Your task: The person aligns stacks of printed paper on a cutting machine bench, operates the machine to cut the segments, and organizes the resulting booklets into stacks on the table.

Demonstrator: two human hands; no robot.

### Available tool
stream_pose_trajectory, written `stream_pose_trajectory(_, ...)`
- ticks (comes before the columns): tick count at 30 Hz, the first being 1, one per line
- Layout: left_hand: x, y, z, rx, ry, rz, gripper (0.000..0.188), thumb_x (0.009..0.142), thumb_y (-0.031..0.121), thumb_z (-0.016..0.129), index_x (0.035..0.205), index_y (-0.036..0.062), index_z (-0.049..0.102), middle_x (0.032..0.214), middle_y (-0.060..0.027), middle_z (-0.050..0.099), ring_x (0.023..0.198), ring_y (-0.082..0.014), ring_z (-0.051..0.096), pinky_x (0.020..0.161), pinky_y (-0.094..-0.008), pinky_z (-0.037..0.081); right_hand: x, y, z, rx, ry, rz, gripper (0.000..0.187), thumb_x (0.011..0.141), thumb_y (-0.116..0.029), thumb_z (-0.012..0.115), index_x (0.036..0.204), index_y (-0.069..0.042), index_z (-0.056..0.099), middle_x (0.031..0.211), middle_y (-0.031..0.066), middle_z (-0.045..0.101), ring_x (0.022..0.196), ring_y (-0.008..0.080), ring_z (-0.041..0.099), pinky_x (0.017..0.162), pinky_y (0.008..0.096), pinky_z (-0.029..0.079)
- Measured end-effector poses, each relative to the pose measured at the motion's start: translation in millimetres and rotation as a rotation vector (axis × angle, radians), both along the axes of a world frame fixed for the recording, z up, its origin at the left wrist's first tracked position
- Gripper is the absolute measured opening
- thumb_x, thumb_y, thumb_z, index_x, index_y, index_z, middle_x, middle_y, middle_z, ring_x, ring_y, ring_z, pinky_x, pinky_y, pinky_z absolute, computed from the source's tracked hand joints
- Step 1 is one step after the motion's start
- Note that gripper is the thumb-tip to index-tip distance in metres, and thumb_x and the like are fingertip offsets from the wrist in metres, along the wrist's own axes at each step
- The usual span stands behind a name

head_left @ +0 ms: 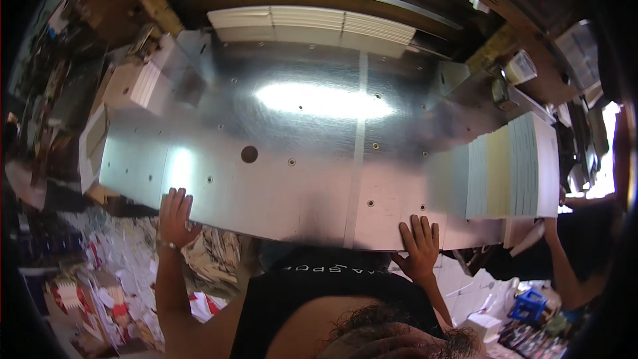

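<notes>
My left hand (177, 216) lies flat on the front edge of a shiny metal machine table (286, 189), to the left. Its fingers point away from me, close together but stretched out, with nothing under them but metal. Farther right, my right hand (419, 246) rests on the same edge with its fingers spread. Neither hand holds anything. Closest to my right hand is a tall stack of paper blocks (508, 169), white with a yellowish band, standing at the table's right end.
A row of white paper stacks (309, 23) sits at the back under a dark machine beam. More paper (136, 83) stands at the left. A co-worker's arm (565, 269) reaches to the right end. Paper scraps (126, 292) and a blue plastic stool (528, 304) are on the floor.
</notes>
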State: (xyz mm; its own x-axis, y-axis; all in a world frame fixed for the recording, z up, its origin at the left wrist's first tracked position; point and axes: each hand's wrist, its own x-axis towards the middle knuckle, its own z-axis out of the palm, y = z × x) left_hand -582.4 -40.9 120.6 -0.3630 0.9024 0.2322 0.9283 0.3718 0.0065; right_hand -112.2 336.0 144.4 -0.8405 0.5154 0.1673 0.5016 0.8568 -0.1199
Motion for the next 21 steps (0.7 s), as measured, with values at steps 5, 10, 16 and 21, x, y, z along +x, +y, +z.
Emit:
stream_pose_trajectory(5, 0.1, -3.4, 1.6, 0.002, -0.014, 0.036, 0.085, 0.059, 0.022, 0.078, 0.135, 0.0056, 0.046, 0.147, -0.0189, 0.04, 0.137, -0.0425, 0.035, 0.112, -0.0578, 0.026, -1.8, -0.5, -3.3, 0.02, 0.025, 0.009, 0.084, 0.052, -0.031, 0.083, 0.131, -0.017, 0.056, 0.14, 0.0158, 0.05, 0.129, 0.0391, 0.045, 0.108, 0.0596, 0.028)
stream_pose_trajectory(10, 2.8, -0.8, 5.6, -0.022, -0.049, 0.042, 0.084, 0.06, 0.024, 0.079, 0.135, 0.0074, 0.044, 0.146, -0.018, 0.039, 0.136, -0.0424, 0.033, 0.112, -0.0585, 0.025, -1.1, -2.9, -4.4, 0.017, 0.02, 0.008, 0.081, 0.055, -0.029, 0.083, 0.131, -0.015, 0.056, 0.14, 0.017, 0.049, 0.13, 0.0399, 0.044, 0.109, 0.0591, 0.026)
stream_pose_trajectory(16, 5.2, -1.6, 4.9, -0.003, -0.043, 0.043, 0.085, 0.059, 0.024, 0.08, 0.135, 0.0082, 0.045, 0.146, -0.0168, 0.04, 0.137, -0.0414, 0.033, 0.113, -0.0579, 0.024, 0.8, -0.9, -7.3, 0.044, 0.039, 0.033, 0.079, 0.057, -0.027, 0.079, 0.13, -0.011, 0.056, 0.139, 0.0211, 0.05, 0.13, 0.0426, 0.045, 0.109, 0.0591, 0.026)
stream_pose_trajectory(21, 3.3, -3.2, 2.2, 0.0, -0.02, 0.028, 0.088, 0.061, 0.024, 0.077, 0.139, 0.0068, 0.042, 0.147, -0.0185, 0.04, 0.137, -0.0412, 0.034, 0.114, -0.0568, 0.023, -0.3, -1.2, -5.4, 0.053, 0.033, 0.028, 0.075, 0.059, -0.03, 0.077, 0.13, -0.011, 0.057, 0.138, 0.0203, 0.051, 0.13, 0.0412, 0.045, 0.109, 0.0587, 0.026)
